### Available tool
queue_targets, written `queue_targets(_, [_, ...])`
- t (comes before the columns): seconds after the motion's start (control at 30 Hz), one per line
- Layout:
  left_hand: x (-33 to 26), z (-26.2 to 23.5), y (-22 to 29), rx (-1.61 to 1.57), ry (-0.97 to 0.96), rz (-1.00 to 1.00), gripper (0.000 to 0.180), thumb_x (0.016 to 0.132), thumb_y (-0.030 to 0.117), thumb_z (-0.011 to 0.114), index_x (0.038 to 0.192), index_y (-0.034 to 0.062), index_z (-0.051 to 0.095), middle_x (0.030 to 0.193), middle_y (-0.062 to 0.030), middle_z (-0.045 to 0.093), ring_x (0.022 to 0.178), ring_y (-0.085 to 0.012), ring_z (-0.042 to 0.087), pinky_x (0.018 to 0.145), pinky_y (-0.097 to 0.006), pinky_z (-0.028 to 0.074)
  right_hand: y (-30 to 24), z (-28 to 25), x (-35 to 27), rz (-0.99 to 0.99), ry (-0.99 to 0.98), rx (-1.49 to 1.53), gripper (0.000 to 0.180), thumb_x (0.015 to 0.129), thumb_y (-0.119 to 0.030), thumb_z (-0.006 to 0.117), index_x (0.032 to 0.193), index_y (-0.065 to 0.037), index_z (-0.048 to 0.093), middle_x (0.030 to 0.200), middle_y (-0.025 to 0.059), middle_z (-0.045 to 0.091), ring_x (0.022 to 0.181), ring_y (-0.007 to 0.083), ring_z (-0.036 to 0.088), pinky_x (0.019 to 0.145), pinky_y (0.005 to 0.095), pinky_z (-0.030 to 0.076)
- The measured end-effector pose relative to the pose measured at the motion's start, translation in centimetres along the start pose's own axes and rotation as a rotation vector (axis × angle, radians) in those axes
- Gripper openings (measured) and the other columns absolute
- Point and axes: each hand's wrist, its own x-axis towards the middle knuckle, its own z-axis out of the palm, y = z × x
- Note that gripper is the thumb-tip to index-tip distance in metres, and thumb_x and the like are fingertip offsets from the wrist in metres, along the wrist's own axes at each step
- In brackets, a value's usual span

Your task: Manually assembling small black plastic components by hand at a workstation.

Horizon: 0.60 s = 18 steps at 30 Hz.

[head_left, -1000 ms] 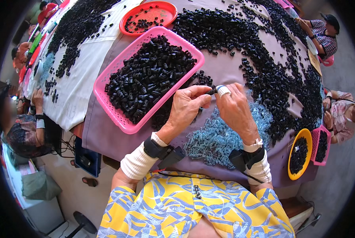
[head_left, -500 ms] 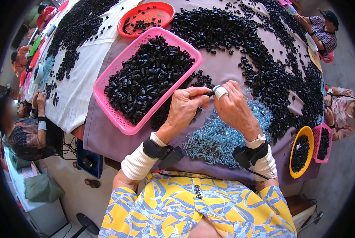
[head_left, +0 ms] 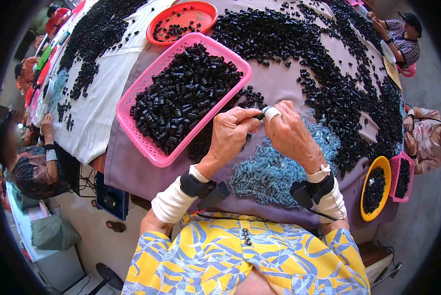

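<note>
Pink basket — heaped black parts; red tray — few.

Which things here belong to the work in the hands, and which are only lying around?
In the work:
- left hand and right hand, pinching a small black piece
- pile of pale blue pieces
- pink basket of black pieces

Lying about:
- red tray
- yellow bowl
- small pink basket
</note>
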Motion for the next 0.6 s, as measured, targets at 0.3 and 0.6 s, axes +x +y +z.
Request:
queue_targets(0.3, [0.3,0.1,0.3,-0.186,0.006,-0.182,0.019,0.084,0.004,0.062,0.101,-0.0039,0.065,0.089,-0.0068,0.066,0.076,-0.0103,0.062,0.071,-0.022,0.051,-0.7,-0.3,0.4,0.067,0.038,-0.009,0.013,0.072,-0.010,0.062,0.076,-0.001,0.054,0.073,0.0128,0.055,0.075,0.0292,0.055,0.081,0.0414,0.039])
queue_targets(0.6, [0.4,0.8,0.1,-0.501,-0.015,-0.310,0.024,0.092,0.017,0.055,0.105,-0.0020,0.062,0.095,-0.0074,0.065,0.084,-0.0128,0.063,0.078,-0.028,0.052,0.0,1.2,0.4,0.142,0.206,0.006,0.024,0.070,-0.020,0.070,0.074,-0.002,0.055,0.069,0.0113,0.056,0.069,0.0280,0.056,0.081,0.0421,0.038])
